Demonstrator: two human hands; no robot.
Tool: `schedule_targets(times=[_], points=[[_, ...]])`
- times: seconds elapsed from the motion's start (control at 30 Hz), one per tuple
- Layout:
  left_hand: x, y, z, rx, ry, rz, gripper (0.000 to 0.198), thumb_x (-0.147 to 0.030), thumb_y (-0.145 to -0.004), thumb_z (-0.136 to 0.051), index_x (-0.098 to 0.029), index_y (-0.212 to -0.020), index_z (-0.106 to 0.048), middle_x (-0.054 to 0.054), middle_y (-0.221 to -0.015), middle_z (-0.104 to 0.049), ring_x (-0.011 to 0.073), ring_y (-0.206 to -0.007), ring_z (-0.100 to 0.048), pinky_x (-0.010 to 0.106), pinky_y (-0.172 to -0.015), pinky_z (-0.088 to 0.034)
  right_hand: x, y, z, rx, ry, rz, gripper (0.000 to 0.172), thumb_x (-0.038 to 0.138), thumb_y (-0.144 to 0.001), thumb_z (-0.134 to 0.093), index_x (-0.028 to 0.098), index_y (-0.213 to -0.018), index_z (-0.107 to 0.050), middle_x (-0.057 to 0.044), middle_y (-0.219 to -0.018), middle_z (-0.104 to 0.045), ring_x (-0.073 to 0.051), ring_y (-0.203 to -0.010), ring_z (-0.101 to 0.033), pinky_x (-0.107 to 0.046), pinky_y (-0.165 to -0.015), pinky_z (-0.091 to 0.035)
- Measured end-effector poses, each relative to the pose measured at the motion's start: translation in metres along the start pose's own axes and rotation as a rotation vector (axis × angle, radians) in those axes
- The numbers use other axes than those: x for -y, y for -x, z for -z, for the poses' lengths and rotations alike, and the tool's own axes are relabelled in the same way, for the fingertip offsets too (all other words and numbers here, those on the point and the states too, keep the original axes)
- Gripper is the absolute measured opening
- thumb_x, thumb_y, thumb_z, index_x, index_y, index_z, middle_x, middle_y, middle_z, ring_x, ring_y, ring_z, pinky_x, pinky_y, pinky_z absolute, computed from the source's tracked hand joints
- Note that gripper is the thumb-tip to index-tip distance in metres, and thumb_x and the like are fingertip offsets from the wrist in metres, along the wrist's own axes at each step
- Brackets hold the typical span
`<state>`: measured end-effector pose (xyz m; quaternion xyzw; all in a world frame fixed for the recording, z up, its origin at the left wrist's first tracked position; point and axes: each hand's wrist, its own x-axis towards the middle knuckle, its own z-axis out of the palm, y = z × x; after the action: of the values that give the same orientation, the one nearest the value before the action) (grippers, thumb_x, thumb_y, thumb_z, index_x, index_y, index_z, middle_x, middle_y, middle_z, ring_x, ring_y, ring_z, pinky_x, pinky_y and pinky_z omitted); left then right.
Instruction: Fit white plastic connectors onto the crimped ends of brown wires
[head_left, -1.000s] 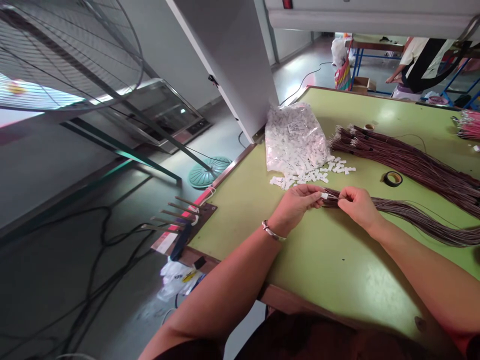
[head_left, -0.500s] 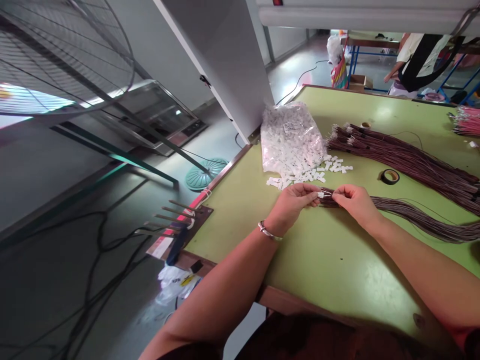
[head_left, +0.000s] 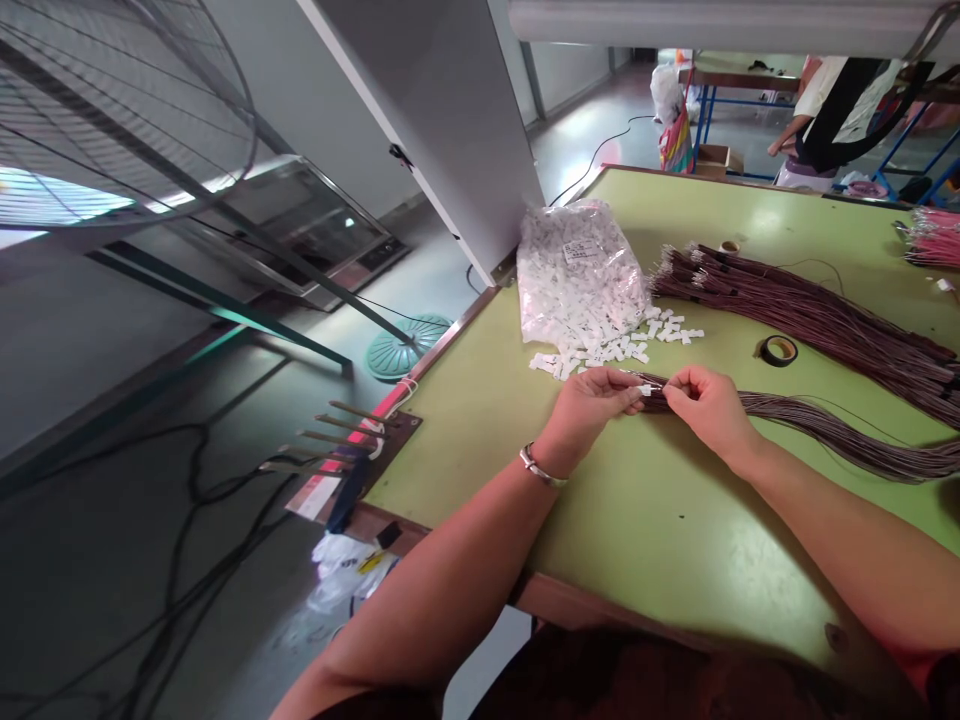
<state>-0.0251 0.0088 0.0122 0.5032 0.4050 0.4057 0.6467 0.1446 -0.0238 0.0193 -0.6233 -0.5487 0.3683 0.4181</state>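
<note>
My left hand (head_left: 598, 402) pinches a small white plastic connector (head_left: 646, 390) between thumb and fingertips. Close on its right, my right hand (head_left: 703, 403) grips the end of a thin wire, its tip at the connector. Whether the tip sits inside the connector is too small to tell. Beneath both hands lies a bundle of brown wires (head_left: 817, 428) that runs off to the right. Just beyond my left hand, loose white connectors (head_left: 609, 350) spill from a clear plastic bag (head_left: 581, 262) full of them.
Taped bundles of dark brown wires (head_left: 814, 318) lie farther back on the green table (head_left: 480, 420). A roll of black tape (head_left: 778, 350) is near them. Metal prongs (head_left: 337, 435) stick out at the left table edge. A standing fan (head_left: 127, 110) is at left; a person (head_left: 832, 110) is across the room.
The white connector and the wire end in my fingers have come closer together, with less bare wire showing between them. The camera view has shifted slightly.
</note>
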Motion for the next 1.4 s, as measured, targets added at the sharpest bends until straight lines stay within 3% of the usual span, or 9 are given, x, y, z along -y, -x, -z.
schedule_targets(times=[0.13, 0.3, 0.43, 0.63, 0.73, 0.87, 1.03, 1.2, 1.4], points=[[0.002, 0.002, -0.005, 0.023, -0.082, -0.101, 0.016, -0.024, -0.064, -0.077, -0.013, -0.072, -0.068, 0.004, -0.071, -0.069, 0.0111, -0.062, -0.062, 0.027, -0.064, -0.053, 0.0, 0.0, 0.0, 0.099, -0.076, -0.048, 0.014, 0.032, -0.067, -0.059, 0.018, -0.066, -0.057, 0.003, -0.057, -0.051, -0.009, -0.051, -0.039, -0.023, -0.047, -0.031], [0.002, 0.0, -0.003, 0.062, 0.002, -0.038, 0.023, -0.03, -0.064, -0.078, -0.013, -0.075, -0.065, 0.002, -0.065, -0.068, 0.0107, -0.058, -0.061, 0.027, -0.064, -0.053, 0.003, -0.008, 0.01, 0.239, -0.319, -0.255, 0.012, 0.028, -0.062, -0.061, 0.018, -0.067, -0.057, 0.002, -0.057, -0.055, -0.008, -0.048, -0.042, -0.021, -0.043, -0.031], [0.001, -0.002, 0.0, 0.063, -0.012, -0.005, 0.024, -0.029, -0.064, -0.078, -0.013, -0.075, -0.064, 0.002, -0.064, -0.068, 0.0108, -0.058, -0.062, 0.027, -0.064, -0.053, 0.004, -0.011, 0.015, 0.227, -0.387, -0.344, 0.012, 0.027, -0.063, -0.059, 0.019, -0.063, -0.051, 0.003, -0.051, -0.054, -0.006, -0.041, -0.036, -0.021, -0.04, -0.025], [0.0, 0.0, -0.004, 0.078, -0.06, -0.006, 0.019, -0.027, -0.064, -0.077, -0.013, -0.071, -0.065, 0.002, -0.063, -0.067, 0.0107, -0.058, -0.061, 0.027, -0.063, -0.052, 0.009, -0.004, 0.008, 0.228, -0.065, -0.045, 0.016, 0.033, -0.066, -0.066, 0.018, -0.073, -0.063, 0.003, -0.06, -0.057, -0.008, -0.052, -0.044, -0.023, -0.049, -0.032], [-0.004, 0.002, -0.004, 0.093, -0.089, -0.015, 0.016, -0.024, -0.063, -0.077, -0.014, -0.071, -0.067, 0.003, -0.064, -0.067, 0.0106, -0.059, -0.061, 0.027, -0.064, -0.052, 0.01, -0.003, 0.008, 0.184, -0.054, -0.071, 0.02, 0.037, -0.071, -0.061, 0.018, -0.065, -0.065, 0.002, -0.056, -0.055, -0.008, -0.047, -0.038, -0.024, -0.047, -0.028], [-0.007, 0.002, 0.001, 0.028, -0.087, 0.013, 0.017, -0.023, -0.065, -0.076, -0.013, -0.076, -0.068, 0.002, -0.061, -0.066, 0.0103, -0.056, -0.06, 0.026, -0.062, -0.052, 0.01, -0.006, 0.017, 0.018, -0.16, -0.076, 0.025, 0.042, -0.074, -0.059, 0.018, -0.074, -0.066, -0.001, -0.064, -0.061, -0.008, -0.046, -0.036, -0.024, -0.045, -0.027], [-0.003, -0.001, 0.004, -0.01, 0.033, 0.045, 0.019, -0.024, -0.066, -0.075, -0.011, -0.077, -0.066, 0.003, -0.063, -0.067, 0.0096, -0.057, -0.06, 0.024, -0.061, -0.05, 0.007, -0.003, 0.016, 0.109, 0.202, 0.056, 0.019, 0.038, -0.073, -0.063, 0.02, -0.079, -0.067, 0.003, -0.055, -0.052, -0.011, -0.05, -0.041, -0.026, -0.049, -0.031], [-0.001, -0.001, 0.004, 0.007, 0.034, 0.059, 0.021, -0.025, -0.066, -0.076, -0.011, -0.078, -0.066, 0.002, -0.064, -0.067, 0.0094, -0.057, -0.061, 0.024, -0.061, -0.05, 0.003, 0.002, 0.008, 0.02, 0.368, 0.331, 0.019, 0.029, -0.082, -0.054, 0.021, -0.079, -0.071, -0.005, -0.079, -0.065, -0.015, -0.066, -0.056, -0.028, -0.062, -0.041], [-0.001, -0.002, 0.004, 0.034, 0.038, 0.068, 0.021, -0.025, -0.066, -0.076, -0.011, -0.078, -0.066, 0.002, -0.064, -0.068, 0.009, -0.055, -0.06, 0.024, -0.059, -0.049, 0.003, 0.004, 0.009, 0.008, 0.58, 0.422, 0.023, 0.025, -0.086, -0.047, 0.019, -0.077, -0.068, -0.003, -0.068, -0.068, -0.014, -0.06, -0.056, -0.025, -0.057, -0.035]])
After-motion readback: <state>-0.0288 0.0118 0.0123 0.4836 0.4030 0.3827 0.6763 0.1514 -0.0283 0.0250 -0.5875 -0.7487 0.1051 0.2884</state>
